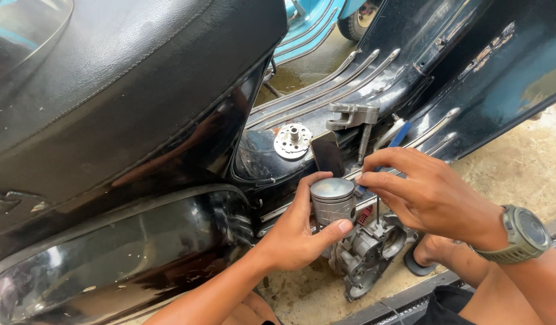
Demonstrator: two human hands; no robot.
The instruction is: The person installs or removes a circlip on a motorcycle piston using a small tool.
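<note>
The person is crouching beside a black scooter (169,162) with a big black seat (109,66). The left hand (296,232) is holding a round grey metal piston (332,200). Its grip is wrapping around the piston, with the thumb pressing on the lower side and the fingers curling behind it. The piston is standing upright, with its flat shiny top facing up. It is sitting in the middle of the view, just in front of the scooter's floorboard (350,90) and right above a grey metal engine part (368,253).

The right hand (428,195) is reaching over from the right side. It is wearing a green watch (524,235) on the wrist. Its fingertips (363,178) are pinching together beside the top edge of the piston, almost touching it. They are squeezing something very small, but it is too tiny to tell what it is.

On the floorboard, a round silver disc with holes (293,140) is lying near a dark flat phone (326,153). A grey metal tool (353,115) is standing just behind them, and something with a blue handle (400,135) is lying next to it. A light blue scooter (314,24) is parked behind. The ground (518,162) is sandy and rough.
</note>
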